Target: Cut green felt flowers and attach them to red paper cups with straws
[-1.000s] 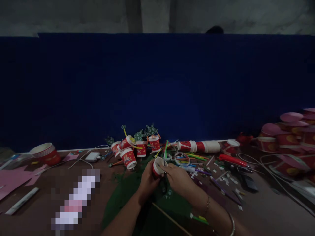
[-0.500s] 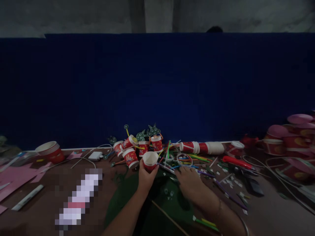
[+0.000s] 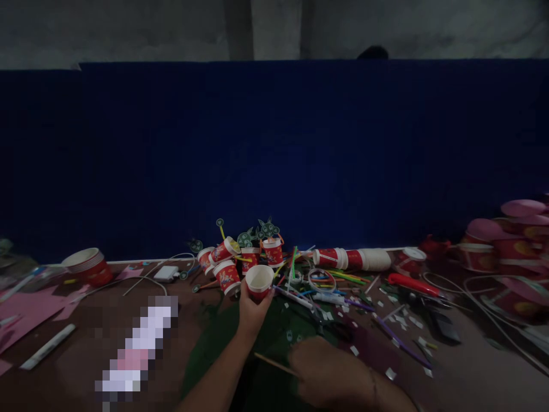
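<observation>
My left hand [image 3: 253,312] is closed around a red paper cup [image 3: 259,280], upright with its white inside facing me. At the lower middle my right hand [image 3: 315,366] is a little blurred, its fingers closed around one end of a thin wooden stick [image 3: 274,363] that points to the left. Beneath both hands lies dark green sheet material [image 3: 223,332]. Between my right hand and the straws, scissors [image 3: 328,326] with dark handles lie among white scraps. Just beyond the held cup, several red cups [image 3: 227,277] with straws and animal cut-outs [image 3: 268,229] are bunched together.
Coloured straws [image 3: 347,276] lie behind the scissors, near a row of nested cups [image 3: 354,258] on its side. A red-handled tool [image 3: 414,283] and cables are at right, beside piled cups with pink discs [image 3: 484,229]. Pink paper [image 3: 30,309] and stacked cups [image 3: 90,266] are at left.
My right hand has drawn back toward me from the straws, uncovering the scissors. The stick has turned to a flatter angle. My left hand and cup have shifted slightly left.
</observation>
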A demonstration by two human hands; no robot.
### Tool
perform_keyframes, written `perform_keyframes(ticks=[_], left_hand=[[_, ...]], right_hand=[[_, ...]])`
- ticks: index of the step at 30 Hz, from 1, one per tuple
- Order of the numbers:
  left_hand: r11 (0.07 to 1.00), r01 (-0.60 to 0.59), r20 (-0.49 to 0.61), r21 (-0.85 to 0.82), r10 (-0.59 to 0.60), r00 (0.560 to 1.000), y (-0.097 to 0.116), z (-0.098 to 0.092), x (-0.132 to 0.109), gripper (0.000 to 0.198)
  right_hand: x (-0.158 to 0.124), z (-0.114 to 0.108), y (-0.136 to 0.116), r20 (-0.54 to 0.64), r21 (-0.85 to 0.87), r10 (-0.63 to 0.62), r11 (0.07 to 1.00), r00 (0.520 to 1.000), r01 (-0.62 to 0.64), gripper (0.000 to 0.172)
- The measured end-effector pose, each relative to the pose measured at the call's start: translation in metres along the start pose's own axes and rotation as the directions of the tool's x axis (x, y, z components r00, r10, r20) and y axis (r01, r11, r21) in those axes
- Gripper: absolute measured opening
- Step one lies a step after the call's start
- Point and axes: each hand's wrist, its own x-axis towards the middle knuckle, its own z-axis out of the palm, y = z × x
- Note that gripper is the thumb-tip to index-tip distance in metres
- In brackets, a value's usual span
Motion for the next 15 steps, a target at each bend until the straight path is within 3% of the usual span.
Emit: perform_keyframes(ticks=[2,4,6,8,11,15], left_hand=[[1.000,0.004,0.019,0.000,-0.004,1.000,0.002,0.000,-0.001,0.061],[1.000,0.002,0.058,-0.014,-0.001,0.998,0.005,0.000,-0.003,0.061],[0.999,-0.013,0.103,-0.031,0.016,0.995,0.007,0.000,-0.005,0.059],[0.998,-0.041,0.160,-0.051,0.049,0.986,0.008,0.000,-0.007,0.058],[0.993,-0.076,0.244,-0.093,0.097,0.965,0.008,0.000,-0.009,0.061],[0.983,-0.103,0.303,-0.153,0.146,0.942,0.009,0.000,-0.012,0.065]], right_hand=[[-0.004,-0.020,0.007,0.046,0.070,-0.096,0.993,0.994,0.093,0.012],[-0.002,-0.037,0.013,0.030,0.304,-0.156,0.942,0.987,0.140,0.018],[0.006,-0.046,0.018,-0.016,0.611,-0.018,0.791,1.000,0.024,0.025],[0.016,-0.048,0.023,-0.029,0.766,0.117,0.641,0.993,-0.053,0.026],[0.028,-0.044,0.030,0.016,0.839,0.164,0.534,0.986,-0.102,0.027],[0.031,-0.040,0.036,0.044,0.866,0.142,0.488,0.989,-0.109,0.028]])
